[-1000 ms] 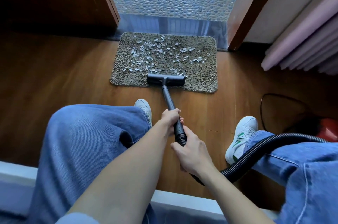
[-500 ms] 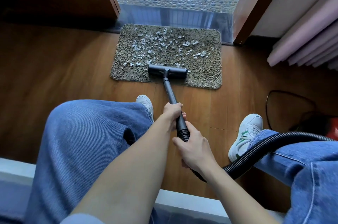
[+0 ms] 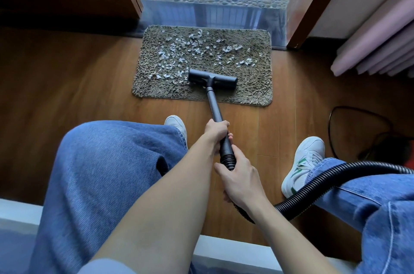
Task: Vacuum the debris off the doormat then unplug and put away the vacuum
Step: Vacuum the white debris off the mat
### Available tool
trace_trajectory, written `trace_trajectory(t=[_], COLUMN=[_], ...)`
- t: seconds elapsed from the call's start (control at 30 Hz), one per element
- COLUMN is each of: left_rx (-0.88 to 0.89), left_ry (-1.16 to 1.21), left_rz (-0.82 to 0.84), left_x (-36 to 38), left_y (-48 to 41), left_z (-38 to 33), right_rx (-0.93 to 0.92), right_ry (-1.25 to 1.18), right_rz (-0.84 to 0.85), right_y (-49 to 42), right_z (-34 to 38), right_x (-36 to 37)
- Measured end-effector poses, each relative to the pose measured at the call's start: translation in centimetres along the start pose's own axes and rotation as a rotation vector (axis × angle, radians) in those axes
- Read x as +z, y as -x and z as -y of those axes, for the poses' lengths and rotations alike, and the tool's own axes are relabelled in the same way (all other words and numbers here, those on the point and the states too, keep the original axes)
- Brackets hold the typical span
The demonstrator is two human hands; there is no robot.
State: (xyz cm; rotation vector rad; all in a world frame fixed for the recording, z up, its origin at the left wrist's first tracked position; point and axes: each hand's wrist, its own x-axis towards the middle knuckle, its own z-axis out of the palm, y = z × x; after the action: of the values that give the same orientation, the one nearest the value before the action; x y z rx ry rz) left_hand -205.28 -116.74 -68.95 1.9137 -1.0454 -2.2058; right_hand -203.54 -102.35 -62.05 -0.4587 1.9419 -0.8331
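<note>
A shaggy brown doormat [image 3: 255,85] lies on the wood floor before a doorway, strewn with white paper scraps [image 3: 190,50] across its middle and left. The black vacuum head [image 3: 212,78] rests on the mat's near half. Its wand [image 3: 215,108] runs back to my hands. My left hand [image 3: 216,132] grips the wand higher up. My right hand [image 3: 242,182] holds the ribbed hose cuff just behind it. The black hose [image 3: 324,182] curves right over my right leg toward the red vacuum body [image 3: 408,157], mostly out of frame.
My legs in blue jeans and white sneakers [image 3: 302,161] flank the wand. A black power cord [image 3: 336,121] loops on the floor at right. Pink curtain folds [image 3: 376,45] hang at right, dark door frames [image 3: 313,5] flank the pebble-tiled threshold. A white ledge [image 3: 235,251] runs under me.
The vacuum head has slid to the right along the mat's near part, and the scraps in its path are gone. Both hands kept their grip and followed the wand.
</note>
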Motion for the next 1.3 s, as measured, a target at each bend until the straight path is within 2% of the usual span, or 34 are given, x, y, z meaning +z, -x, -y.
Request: trace_trajectory(t=[0.2, 0.67, 0.93, 1.3], left_rx=[-0.003, 0.040, 0.022, 0.026], left_ry=[-0.111, -0.195, -0.161, -0.027], left_rz=[0.070, 0.067, 0.075, -0.016], left_x=[3.1, 6.3, 4.6, -1.6], left_y=[-0.8, -3.4, -1.4, 1.5], left_z=[-0.5, -3.4, -2.9, -0.1], right_rx=[0.051, 0.077, 0.044, -0.031], right_ry=[-0.081, -0.146, -0.105, 0.047], right_rz=[-0.066, -0.118, -0.098, 0.022], right_y=[-0.8, -4.5, -2.4, 1.4], right_z=[-0.4, 0.4, 1.4, 1.6], right_x=[-1.1, -3.3, -3.0, 0.1])
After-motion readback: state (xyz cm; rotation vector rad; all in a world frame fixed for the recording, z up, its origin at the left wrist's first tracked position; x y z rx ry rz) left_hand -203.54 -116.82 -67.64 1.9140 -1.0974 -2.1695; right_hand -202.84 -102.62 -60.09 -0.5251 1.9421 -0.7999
